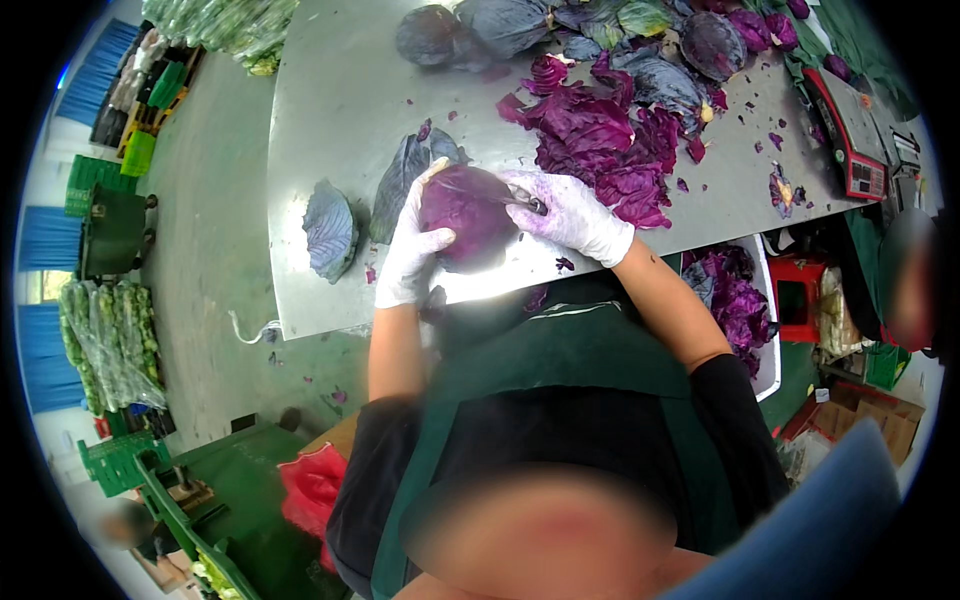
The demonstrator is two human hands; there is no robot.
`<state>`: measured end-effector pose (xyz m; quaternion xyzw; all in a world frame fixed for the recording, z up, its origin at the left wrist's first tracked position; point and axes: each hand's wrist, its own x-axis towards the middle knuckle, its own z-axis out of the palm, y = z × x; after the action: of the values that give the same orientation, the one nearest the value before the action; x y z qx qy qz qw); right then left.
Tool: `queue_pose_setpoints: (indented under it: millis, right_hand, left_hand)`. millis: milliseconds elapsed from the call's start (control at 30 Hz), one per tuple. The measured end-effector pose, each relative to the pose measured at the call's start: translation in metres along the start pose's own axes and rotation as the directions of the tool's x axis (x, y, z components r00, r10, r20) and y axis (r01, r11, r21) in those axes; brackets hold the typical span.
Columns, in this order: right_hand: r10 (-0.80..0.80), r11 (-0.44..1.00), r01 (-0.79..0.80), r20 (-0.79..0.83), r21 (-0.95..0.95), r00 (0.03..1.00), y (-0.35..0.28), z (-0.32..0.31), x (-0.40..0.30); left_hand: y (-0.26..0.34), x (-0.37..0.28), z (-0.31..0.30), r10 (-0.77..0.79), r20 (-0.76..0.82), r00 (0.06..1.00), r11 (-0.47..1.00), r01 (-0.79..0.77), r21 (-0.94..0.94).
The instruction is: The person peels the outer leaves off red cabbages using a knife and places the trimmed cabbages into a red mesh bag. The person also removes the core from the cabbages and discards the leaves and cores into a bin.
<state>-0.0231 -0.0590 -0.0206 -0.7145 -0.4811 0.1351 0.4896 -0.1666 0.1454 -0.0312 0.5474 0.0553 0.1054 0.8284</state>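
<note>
A peeled red cabbage head (469, 221) is held above the near edge of a metal table. My left hand (411, 244), in a white glove, grips its left side, with the thumb across the front. In my gloved right hand (574, 216) is a small knife (535, 205) with a dark handle. Its blade lies against the upper right of the cabbage, and the tip is hard to make out. Left of my hands, a loose outer leaf (330, 231) lies on the tabletop. Another dark leaf (396, 186) sits just behind my left hand.
Purple leaves (592, 142) are heaped on the metal table (330, 97) beyond my right hand. Uncut cabbages (712, 46) lie at the back. A red scale (855, 142) stands at right. Below the edge, a white bin (766, 367) holds leaves. Another person (862, 255) is at far right.
</note>
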Motion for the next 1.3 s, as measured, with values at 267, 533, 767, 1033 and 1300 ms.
queue_pose_setpoints:
  millis: [267,533,767,1033,1300]
  right_hand:
    - [0.085,0.897,-0.137,-0.139,-0.420,0.987,-0.010,0.018,-0.001]
    - [0.271,0.815,-0.451,-0.448,-0.365,0.852,0.053,-0.047,0.037]
    - [0.170,0.738,-0.347,-0.339,-0.579,0.925,0.004,-0.057,0.036]
    - [0.114,0.991,-0.114,0.001,-0.064,0.993,-0.012,0.051,0.026]
    - [0.085,0.984,-0.090,0.034,0.154,0.996,0.006,0.045,0.029]
  left_hand:
    - [0.009,-0.009,0.055,0.355,-0.057,0.933,0.303,-0.057,0.951]
    - [0.020,-0.007,0.004,0.206,0.057,0.977,0.751,-0.195,0.631]
    - [0.025,-0.023,-0.013,0.085,-0.100,0.991,0.991,-0.073,0.116]
    - [0.016,-0.020,-0.020,0.109,-0.138,0.984,0.990,-0.096,0.100]
    - [0.013,-0.027,-0.028,0.123,-0.126,0.984,0.992,-0.123,0.010]
